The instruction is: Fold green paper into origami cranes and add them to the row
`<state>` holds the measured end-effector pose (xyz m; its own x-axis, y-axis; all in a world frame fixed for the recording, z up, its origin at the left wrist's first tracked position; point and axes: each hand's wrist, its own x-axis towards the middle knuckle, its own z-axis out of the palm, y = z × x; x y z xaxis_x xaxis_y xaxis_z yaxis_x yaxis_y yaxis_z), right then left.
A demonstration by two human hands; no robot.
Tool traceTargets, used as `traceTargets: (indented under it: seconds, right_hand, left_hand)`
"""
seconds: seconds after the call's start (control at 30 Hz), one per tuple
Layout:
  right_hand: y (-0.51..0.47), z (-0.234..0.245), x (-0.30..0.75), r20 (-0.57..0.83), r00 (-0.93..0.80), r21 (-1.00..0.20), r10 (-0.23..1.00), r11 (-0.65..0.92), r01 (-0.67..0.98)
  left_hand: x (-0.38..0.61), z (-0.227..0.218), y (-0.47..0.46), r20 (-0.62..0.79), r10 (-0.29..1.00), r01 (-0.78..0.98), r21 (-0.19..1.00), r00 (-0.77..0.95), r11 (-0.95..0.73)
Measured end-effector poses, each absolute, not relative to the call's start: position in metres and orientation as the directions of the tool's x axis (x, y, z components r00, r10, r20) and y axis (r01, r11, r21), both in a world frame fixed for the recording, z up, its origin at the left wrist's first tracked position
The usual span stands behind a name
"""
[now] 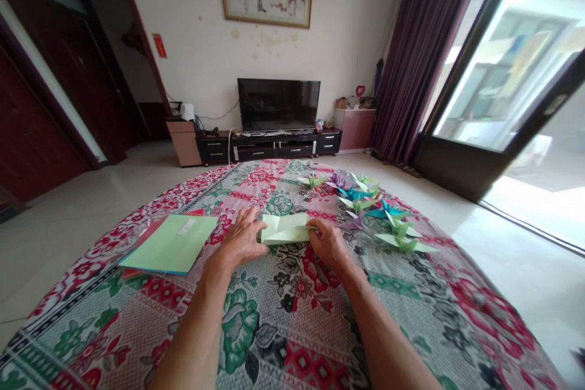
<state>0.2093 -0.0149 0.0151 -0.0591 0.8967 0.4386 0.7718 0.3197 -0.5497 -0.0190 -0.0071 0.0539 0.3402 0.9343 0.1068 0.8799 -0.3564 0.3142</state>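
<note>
A pale green sheet of origami paper point(287, 228), creased and partly folded, lies between my two hands over the patterned tablecloth. My right hand point(328, 242) pinches its right end between thumb and fingers. At the paper's left end is my left hand point(244, 236), its fingers spread and its thumb near the paper's lower left corner. Whether the left thumb presses on the paper I cannot tell. Several folded paper cranes in green, purple and blue, such as a green crane point(404, 237), sit to the right of my right hand.
A stack of coloured paper point(171, 244), light green on top, lies at the left on the round table's floral tablecloth point(269, 317). Beyond the table stand a television point(279, 105) on a low black cabinet, a dark purple curtain point(406, 55) and a glass door.
</note>
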Motion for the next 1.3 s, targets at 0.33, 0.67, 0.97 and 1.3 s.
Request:
traceTargets:
  seconds: [0.33, 0.67, 0.97, 1.3]
  right_hand:
    - [-0.018, 0.017, 0.212, 0.41, -0.1, -0.595, 0.907, 0.349, 0.724]
    - [-0.004, 0.005, 0.195, 0.386, 0.059, -0.613, 0.921, 0.208, 0.762]
    - [-0.011, 0.006, 0.19, 0.404, 0.128, -0.435, 0.906, 0.067, 0.898]
    - [-0.011, 0.009, 0.181, 0.343, 0.103, -0.578, 0.934, 0.123, 0.806]
  left_hand:
    - [-0.012, 0.058, -0.007, -0.075, 0.93, 0.759, 0.603, 0.361, -0.246]
    - [-0.015, 0.035, 0.001, 0.009, 0.98, 0.767, 0.621, 0.2, -0.162]
    - [-0.008, 0.041, -0.004, -0.014, 0.957, 0.872, 0.414, 0.291, -0.26]
    - [-0.014, 0.034, 0.001, -0.002, 0.963, 0.858, 0.454, 0.27, -0.239]
